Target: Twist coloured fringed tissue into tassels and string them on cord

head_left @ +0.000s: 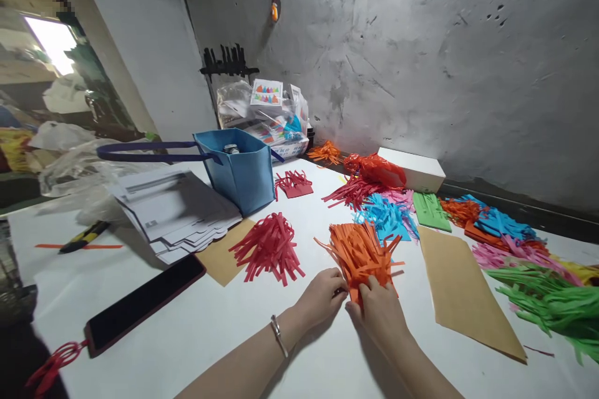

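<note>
Far to the left of the left hand, a cutter (85, 237) lies across an orange strip (110, 247) on the worktop (224, 336). Nearer that hand, but well apart from it, comes the phone (145, 305), with the papers (175, 209) beyond it and the blue bag (243, 171) behind those. The red fringe (271, 248) lies just beyond the left hand, a little to its left. The left hand (325, 292) is curled, fingertips at the near left edge of the orange fringe (360, 249); whether it grips the paper cannot be told. The right hand (378, 305) has its fingers bent closed on the near end of that fringe, which spreads away in front of both hands. Beyond the right hand lies the blue fringe (386, 215); to its right, the brown sheet (461, 287) and, farther off, the green fringe (556, 299).
</note>
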`<action>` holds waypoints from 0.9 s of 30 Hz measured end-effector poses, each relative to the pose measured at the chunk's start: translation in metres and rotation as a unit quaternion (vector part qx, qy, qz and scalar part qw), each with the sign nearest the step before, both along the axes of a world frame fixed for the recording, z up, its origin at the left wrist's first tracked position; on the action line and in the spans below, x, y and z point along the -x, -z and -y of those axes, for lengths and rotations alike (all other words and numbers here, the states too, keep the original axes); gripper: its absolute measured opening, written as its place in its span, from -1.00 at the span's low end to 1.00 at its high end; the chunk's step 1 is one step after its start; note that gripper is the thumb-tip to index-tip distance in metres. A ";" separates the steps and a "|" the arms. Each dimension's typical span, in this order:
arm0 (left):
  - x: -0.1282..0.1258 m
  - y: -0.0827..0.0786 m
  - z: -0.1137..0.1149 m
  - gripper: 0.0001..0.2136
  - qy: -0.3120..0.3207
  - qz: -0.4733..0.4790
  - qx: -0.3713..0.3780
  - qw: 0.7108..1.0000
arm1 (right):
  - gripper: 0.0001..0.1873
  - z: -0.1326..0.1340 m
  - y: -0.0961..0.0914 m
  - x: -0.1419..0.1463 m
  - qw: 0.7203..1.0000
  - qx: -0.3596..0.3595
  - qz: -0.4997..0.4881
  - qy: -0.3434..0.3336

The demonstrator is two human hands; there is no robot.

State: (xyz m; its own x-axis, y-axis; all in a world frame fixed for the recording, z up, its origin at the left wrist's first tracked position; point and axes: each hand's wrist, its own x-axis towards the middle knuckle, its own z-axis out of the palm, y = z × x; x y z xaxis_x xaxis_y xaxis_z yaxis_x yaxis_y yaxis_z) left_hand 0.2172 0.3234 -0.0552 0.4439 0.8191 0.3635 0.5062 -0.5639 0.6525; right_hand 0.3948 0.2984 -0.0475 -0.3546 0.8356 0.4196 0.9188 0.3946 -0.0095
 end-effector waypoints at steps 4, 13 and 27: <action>0.001 -0.002 0.001 -0.81 -0.004 0.004 -0.002 1.000 | -0.84 0.002 0.003 0.008 1.000 -0.009 -0.010 0.028; 0.002 -0.005 0.001 -0.80 0.010 0.013 -0.016 1.000 | -0.70 0.006 0.012 -0.010 0.984 0.020 -0.173 0.032; -0.018 -0.005 0.013 -0.87 0.083 0.002 -0.113 0.990 | -0.68 0.019 0.011 -0.025 0.888 0.088 -0.451 0.005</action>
State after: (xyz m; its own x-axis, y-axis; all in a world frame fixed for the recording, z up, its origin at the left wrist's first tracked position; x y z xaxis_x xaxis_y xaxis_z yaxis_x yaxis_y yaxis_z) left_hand 0.2355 0.3108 -0.0497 0.5638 0.6326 0.5310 0.3921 -0.7709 0.5020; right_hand 0.4198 0.2790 -0.0583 0.0674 0.9178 0.3913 0.5103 0.3053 -0.8040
